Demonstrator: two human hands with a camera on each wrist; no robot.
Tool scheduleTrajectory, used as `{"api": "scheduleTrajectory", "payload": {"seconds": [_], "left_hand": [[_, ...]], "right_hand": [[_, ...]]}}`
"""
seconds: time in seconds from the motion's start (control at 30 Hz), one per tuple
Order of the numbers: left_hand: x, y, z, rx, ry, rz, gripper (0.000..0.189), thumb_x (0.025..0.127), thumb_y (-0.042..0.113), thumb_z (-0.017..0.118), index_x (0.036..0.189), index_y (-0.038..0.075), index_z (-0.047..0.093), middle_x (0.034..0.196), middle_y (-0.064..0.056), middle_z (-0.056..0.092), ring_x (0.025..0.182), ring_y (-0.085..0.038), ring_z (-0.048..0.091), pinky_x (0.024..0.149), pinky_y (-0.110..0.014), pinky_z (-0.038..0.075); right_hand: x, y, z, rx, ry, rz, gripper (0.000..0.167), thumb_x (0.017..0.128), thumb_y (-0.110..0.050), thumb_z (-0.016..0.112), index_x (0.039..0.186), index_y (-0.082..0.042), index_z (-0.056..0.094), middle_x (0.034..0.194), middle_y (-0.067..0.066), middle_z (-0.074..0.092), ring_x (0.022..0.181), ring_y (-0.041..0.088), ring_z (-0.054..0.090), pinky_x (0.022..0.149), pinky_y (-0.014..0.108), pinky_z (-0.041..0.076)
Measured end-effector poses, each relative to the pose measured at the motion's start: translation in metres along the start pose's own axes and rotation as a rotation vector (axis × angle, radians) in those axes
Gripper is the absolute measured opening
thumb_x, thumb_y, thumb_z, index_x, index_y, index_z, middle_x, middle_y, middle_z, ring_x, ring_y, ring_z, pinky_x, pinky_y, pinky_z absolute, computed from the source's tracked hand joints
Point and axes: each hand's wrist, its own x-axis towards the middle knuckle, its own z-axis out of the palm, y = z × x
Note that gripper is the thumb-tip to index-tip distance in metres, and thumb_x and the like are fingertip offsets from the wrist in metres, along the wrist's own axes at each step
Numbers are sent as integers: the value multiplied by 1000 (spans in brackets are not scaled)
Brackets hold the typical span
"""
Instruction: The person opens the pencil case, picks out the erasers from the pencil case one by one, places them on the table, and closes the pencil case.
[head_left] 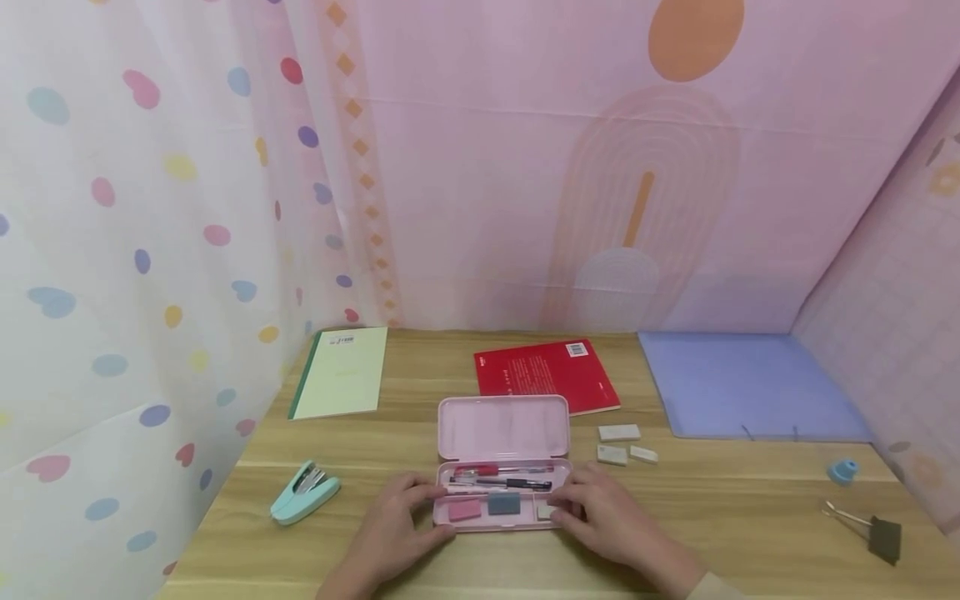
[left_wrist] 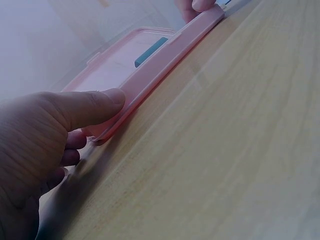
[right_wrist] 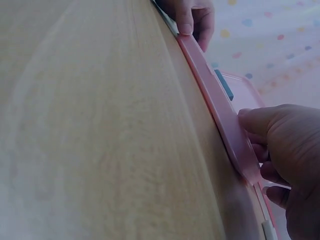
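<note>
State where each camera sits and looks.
On the head: faces forward, down at the pink case; left hand and right hand show.
On the left wrist: faces along the case's front; left hand near, right beyond.
On the right wrist: faces the other way; right hand near, left beyond.
Both wrist views share the blue block.

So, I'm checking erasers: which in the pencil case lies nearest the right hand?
The pale eraser at the right end of the pencil case, partly hidden by the right hand; the pink eraser and blue-grey eraser lie farther left.
</note>
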Motion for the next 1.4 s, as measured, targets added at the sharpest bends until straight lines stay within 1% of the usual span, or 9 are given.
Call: {"api": "scheduleTrajectory", "payload": {"seconds": [0.2,0.37,0.5,0.6,0.77,0.9,1.13,1.23,1.4], "left_hand": [[1,1,-1,-5,-9,-3,56,69,65,72,107,24,72,112,13,56,104,-10,51,91,-40,49],[1,1,-1,-15,-23,-17,55,69,65,72,107,24,72,112,12,56,104,-10,52,91,-40,49],[1,0,0,-15,-27,-24,54,70,64,73,107,25,71,112,12,56,104,-10,52,91,-41,49],[1,0,0,-14,-28,-29,53,70,63,73,107,25,71,112,12,56,105,-11,52,91,-41,49],[1,0,-1,-15,-31,-37,53,70,64,73,107,26,71,112,12,56,104,-11,52,91,-41,49],[1,0,0,-4,-24,-22,53,70,64,73,107,26,71,112,12,56,105,-10,52,91,-40,49],[1,0,-1,-15,-11,-6,50,69,55,79,107,23,72,111,13,56,103,-10,52,90,-39,50],[0,0,-2,-17,-6,-10,49,69,54,80,106,23,72,111,13,56,103,-10,52,90,-39,50],[0,0,1,-16,-5,-14,51,69,58,78,106,25,72,111,13,56,104,-10,53,91,-39,49]], "right_hand": [[1,-1,1,-1,-29,17,21,88,-39,69,106,-29,74,84,-21,49,84,4,42,68,20,42],[0,-1,2,34,-13,24,15,87,-36,70,102,-33,72,89,-23,56,86,4,43,69,20,43],[1,-2,1,91,-11,37,13,87,-33,71,99,-34,71,88,-23,57,81,4,44,65,19,43],[2,-4,0,150,-20,76,10,87,-31,72,96,-34,71,83,-19,54,78,5,46,63,19,44],[-3,0,-7,273,16,155,11,89,-29,70,99,-33,71,88,-16,55,81,8,50,67,21,48],[-18,18,-20,307,105,205,11,90,-28,68,101,-28,71,92,-17,59,83,8,53,71,24,50],[-50,68,-39,257,248,357,9,89,-17,69,96,-21,71,85,-11,63,71,5,53,62,23,47],[-55,81,-40,218,277,369,9,88,-13,70,94,-19,71,85,-9,66,72,5,55,62,24,48],[-57,88,-39,152,296,360,8,89,-15,70,96,-19,72,95,-7,68,85,9,60,71,27,51]]}}
